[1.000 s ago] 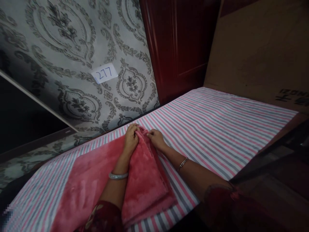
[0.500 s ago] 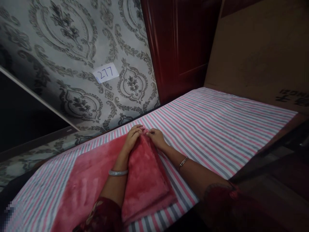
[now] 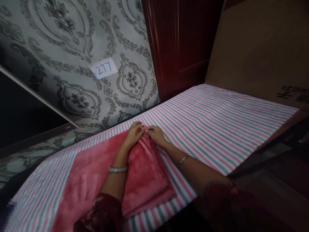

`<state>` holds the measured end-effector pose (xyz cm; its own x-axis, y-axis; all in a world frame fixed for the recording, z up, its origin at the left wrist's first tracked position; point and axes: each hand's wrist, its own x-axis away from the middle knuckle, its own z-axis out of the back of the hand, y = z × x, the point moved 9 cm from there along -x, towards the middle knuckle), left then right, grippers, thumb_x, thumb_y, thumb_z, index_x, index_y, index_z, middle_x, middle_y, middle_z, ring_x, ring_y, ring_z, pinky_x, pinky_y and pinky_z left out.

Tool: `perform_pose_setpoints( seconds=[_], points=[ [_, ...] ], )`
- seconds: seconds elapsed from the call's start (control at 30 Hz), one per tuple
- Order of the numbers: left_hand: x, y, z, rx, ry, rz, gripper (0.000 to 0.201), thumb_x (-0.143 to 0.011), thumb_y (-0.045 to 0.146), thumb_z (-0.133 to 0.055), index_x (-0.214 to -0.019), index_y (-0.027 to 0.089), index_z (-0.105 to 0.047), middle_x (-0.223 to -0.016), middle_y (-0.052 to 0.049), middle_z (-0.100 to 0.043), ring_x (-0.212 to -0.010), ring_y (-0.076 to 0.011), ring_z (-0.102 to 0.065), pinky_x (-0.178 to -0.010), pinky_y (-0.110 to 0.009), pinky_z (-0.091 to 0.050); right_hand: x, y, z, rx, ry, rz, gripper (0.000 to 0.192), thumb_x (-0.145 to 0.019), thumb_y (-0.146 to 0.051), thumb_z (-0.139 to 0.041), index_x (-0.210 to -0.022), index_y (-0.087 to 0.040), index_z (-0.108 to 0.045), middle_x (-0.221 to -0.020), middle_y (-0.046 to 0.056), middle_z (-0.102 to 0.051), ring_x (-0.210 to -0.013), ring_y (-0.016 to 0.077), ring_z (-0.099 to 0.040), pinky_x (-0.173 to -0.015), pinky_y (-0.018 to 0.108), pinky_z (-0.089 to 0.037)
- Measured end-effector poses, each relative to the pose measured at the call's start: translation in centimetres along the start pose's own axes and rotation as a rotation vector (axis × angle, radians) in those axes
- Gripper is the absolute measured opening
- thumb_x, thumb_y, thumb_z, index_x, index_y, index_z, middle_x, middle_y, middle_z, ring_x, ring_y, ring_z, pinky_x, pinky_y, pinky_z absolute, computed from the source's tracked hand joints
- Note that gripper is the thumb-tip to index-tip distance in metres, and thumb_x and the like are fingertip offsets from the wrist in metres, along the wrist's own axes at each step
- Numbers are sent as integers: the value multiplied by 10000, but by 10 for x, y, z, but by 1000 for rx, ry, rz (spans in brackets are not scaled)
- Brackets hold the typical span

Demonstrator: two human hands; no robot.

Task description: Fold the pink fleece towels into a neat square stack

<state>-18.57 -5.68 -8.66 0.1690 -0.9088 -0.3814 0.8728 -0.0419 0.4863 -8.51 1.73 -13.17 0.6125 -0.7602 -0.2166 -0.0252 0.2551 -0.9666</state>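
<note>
A pink fleece blanket lies folded on a bed covered with a pink, grey and white striped sheet. My left hand grips the blanket's far corner, with a pale bangle on that wrist. My right hand pinches the same corner from the right side, fingertips almost touching the left hand. Between the hands the cloth is bunched into small pleats. A thin bracelet sits on my right wrist.
Patterned grey wallpaper with a paper label "277" rises behind the bed. A dark red wooden door stands at the far corner. A brown cardboard sheet leans along the bed's right end. Dark floor lies at lower right.
Both hands have drawn closer together at the blanket's far corner, and the cloth between them is gathered tighter. The view shifted slightly.
</note>
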Motion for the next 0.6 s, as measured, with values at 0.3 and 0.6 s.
perform_pose_setpoints(
  seconds=[0.3, 0.6],
  points=[
    [2, 2, 6, 104, 57, 41, 128, -834, 281, -605, -736, 200, -593, -1214, -107, -616, -1188, -241, -568, -1065, -416, -433, 47, -17, -3, 413, -294, 59, 108, -700, -137, -600, -606, -184, -622, -625, 3, -616, -624, 138, -544, -592, 245, -344],
    [-5, -8, -11, -116, 8, 147, 69, -795, 219, -635, -727, 215, -642, -1119, -72, -668, -1167, -260, -552, -1040, -447, -429, 65, 3, 18, 312, -159, -103, 146, -704, -141, -603, -592, -193, -526, -603, -40, -556, -620, 116, -503, -589, 227, -315]
  ],
)
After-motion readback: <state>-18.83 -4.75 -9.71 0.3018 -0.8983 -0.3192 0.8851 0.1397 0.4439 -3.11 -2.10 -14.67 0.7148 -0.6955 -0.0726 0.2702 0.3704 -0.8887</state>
